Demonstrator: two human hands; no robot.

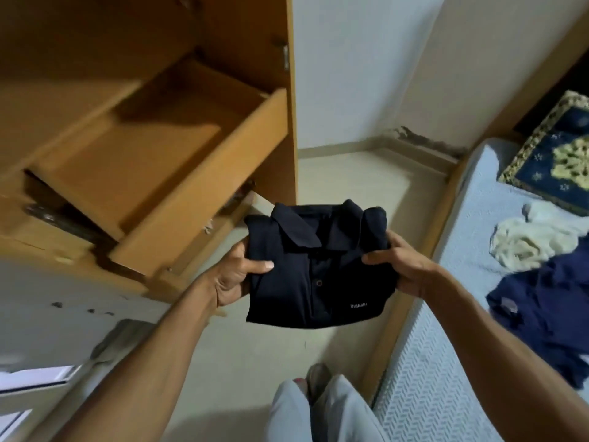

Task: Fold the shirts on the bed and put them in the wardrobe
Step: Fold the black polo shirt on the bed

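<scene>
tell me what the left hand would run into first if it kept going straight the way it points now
Probably the front panel of the open drawer: the left hand, gripping the folded shirt, points up towards it. Depth is unclear.

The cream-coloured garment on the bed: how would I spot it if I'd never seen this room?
Look to the bed with the pale patterned cover on the right. On it, below the dark blue cushion with gold trim, lies the cream garment, crumpled and unfolded. Just below it is a rumpled navy shirt; the cream one is the only light-coloured piece of clothing there.
</scene>
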